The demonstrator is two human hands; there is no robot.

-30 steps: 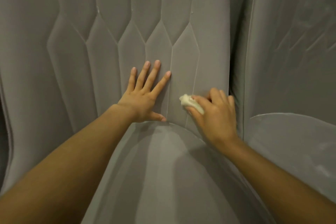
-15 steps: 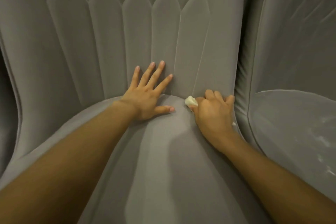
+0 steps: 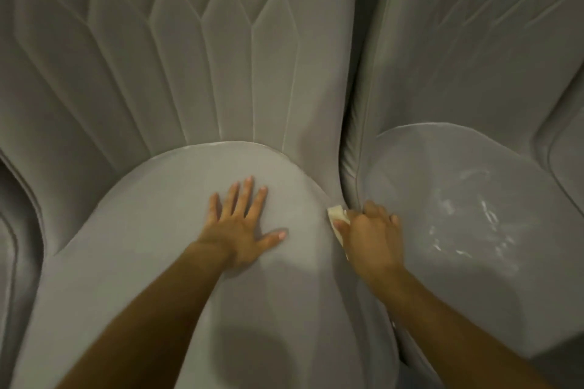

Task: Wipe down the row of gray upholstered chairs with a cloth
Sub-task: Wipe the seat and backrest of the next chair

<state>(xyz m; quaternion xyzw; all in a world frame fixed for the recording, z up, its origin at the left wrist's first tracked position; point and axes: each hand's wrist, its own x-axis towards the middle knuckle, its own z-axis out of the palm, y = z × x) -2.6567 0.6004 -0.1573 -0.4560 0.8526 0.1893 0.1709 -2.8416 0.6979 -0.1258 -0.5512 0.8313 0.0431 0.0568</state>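
In the head view, the left hand (image 3: 240, 226) lies flat on the seat of the middle gray chair (image 3: 151, 230), with the fingers straight and spread and the thumb out to the side. The right hand (image 3: 374, 238) has its fingers curled around a small pale cloth (image 3: 337, 213). It holds the cloth at the right edge of this seat, beside the gap to the neighbouring chair (image 3: 458, 174). That chair's seat shows light streaks. The quilted backrest (image 3: 189, 57) rises behind the hands.

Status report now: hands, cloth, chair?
Left hand flat on seat. Right hand grips cloth at seat's right edge. Nothing in the way; next chair close on right.
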